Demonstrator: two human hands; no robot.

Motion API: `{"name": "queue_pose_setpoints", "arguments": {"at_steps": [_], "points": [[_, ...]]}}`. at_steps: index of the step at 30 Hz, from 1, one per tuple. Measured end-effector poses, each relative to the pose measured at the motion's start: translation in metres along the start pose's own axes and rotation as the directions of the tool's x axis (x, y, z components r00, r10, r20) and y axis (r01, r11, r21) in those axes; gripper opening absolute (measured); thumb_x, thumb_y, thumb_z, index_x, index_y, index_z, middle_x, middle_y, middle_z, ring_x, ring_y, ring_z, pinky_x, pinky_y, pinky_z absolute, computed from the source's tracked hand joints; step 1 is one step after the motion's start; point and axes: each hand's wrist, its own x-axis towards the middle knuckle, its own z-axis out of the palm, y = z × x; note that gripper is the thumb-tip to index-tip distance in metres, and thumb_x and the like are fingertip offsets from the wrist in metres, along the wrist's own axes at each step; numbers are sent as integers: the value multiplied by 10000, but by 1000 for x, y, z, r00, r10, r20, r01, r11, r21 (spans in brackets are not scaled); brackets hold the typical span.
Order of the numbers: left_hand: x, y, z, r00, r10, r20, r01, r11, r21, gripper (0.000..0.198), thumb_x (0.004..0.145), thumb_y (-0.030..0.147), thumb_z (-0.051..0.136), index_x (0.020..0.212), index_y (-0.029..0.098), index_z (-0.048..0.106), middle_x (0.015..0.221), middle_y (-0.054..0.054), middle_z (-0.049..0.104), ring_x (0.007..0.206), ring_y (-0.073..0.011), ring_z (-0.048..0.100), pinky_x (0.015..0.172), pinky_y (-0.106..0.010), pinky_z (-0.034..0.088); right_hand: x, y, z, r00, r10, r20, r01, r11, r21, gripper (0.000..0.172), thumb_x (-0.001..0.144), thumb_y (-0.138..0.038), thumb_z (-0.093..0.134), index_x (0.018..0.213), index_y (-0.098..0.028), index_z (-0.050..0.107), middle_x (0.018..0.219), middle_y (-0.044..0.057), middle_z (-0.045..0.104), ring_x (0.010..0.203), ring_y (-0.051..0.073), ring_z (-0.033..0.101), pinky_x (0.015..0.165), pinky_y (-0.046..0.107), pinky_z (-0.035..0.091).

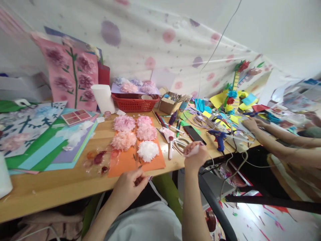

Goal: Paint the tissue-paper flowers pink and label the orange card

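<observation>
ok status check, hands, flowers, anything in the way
Left hand near orange paper sheet, contents unclear. Right hand grips white paper-like piece. Fluffy pink, peach and white flowers on sheet. Clear plastic palette crowds sheet's left edge.

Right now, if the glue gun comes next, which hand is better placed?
Probably the right hand: it is nearer the glue gun, though it holds something white. The left hand is farther off, near the orange paper.
</observation>
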Motion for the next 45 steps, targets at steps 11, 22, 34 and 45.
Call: {"name": "queue_pose_setpoints", "arguments": {"at_steps": [11, 22, 34, 45], "points": [[2, 40, 17, 969, 199, -147, -198, 980, 22, 219, 968, 379, 432, 1087, 222, 529, 902, -37, 706, 631, -166, 633, 597, -279, 468, -57, -27, 34, 827, 542, 149, -493, 571, 656, 482, 626, -141, 807, 647, -204, 329, 526, -146, 308, 416, 4, 301, 434, 101, 368], [-2, 37, 14, 988, -15, -152, -23, 969, -246, 511, 1023, 484, 223, 597, 244, 372, 401, 37, 443, 366, -124, 475, 436, -244, 384, -79, -28, 58, 819, 532, 216, -530, 558, 639, 386, 672, -159, 722, 626, -206, 342, 519, -136, 217, 409, 29, 206, 395, 121, 335], [-13, 13, -6, 948, -144, -284, 27, 925, -378, 500, 988, 584, 326, 649, 230, 426, 496, 51, 377, 448, -113, 376, 456, -247, 342, -77, -19, 72, 788, 572, 228, -569, 533, 627, 367, 660, -207, 728, 673, -211, 362, 563, -120, 314, 449, 30, 326, 459, 129, 398], [-38, -47, -85, 406, -364, -838, -148, 879, -453, 510, 958, 501, 430, 538, 236, 317, 447, 58, 309, 398, -105, 330, 420, -261, 271, -89, 14, 134, 694, 643, 323, -717, 580, 386, 572, 828, -706, 449, 547, -211, 395, 511, -63, 383, 420, 82, 391, 405, 211, 347]]}}
